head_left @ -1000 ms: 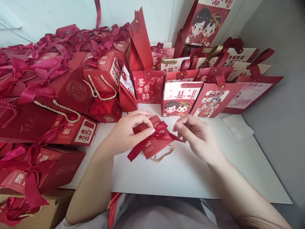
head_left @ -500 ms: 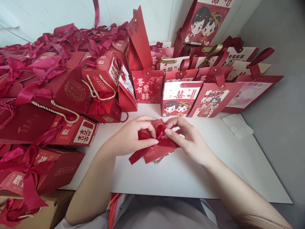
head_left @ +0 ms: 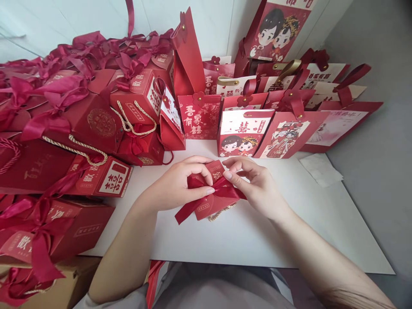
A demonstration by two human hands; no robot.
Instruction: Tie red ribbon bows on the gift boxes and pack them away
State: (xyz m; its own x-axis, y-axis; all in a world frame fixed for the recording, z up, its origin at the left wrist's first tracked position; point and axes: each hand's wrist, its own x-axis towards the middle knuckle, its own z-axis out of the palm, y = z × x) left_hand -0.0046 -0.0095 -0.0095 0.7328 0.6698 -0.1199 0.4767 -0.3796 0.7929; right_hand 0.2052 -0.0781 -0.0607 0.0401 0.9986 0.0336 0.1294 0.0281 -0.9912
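Note:
A small red gift box (head_left: 210, 207) with a twisted gold cord lies on the white table between my hands. Dark red ribbon (head_left: 222, 189) crosses its top, one tail hanging toward the lower left. My left hand (head_left: 183, 180) is closed on the ribbon at the box's left side, thumb pressing near the knot. On the right, my right hand (head_left: 254, 182) has its thumb and index finger together at the ribbon's right part, with the other fingers curled behind the box's upper right corner.
Many red boxes with ribbon bows (head_left: 99, 122) are stacked at the left. Red and white gift bags (head_left: 246, 133) stand in rows behind. A white tissue (head_left: 321, 169) lies at the right of the white table (head_left: 257, 240); a cardboard box (head_left: 80, 274) is lower left.
The ribbon loop that stood up over the box's middle now lies flatter and stretches to the right, uncovering more of the printed top. My right hand has shifted slightly; my left hand stays nearly still.

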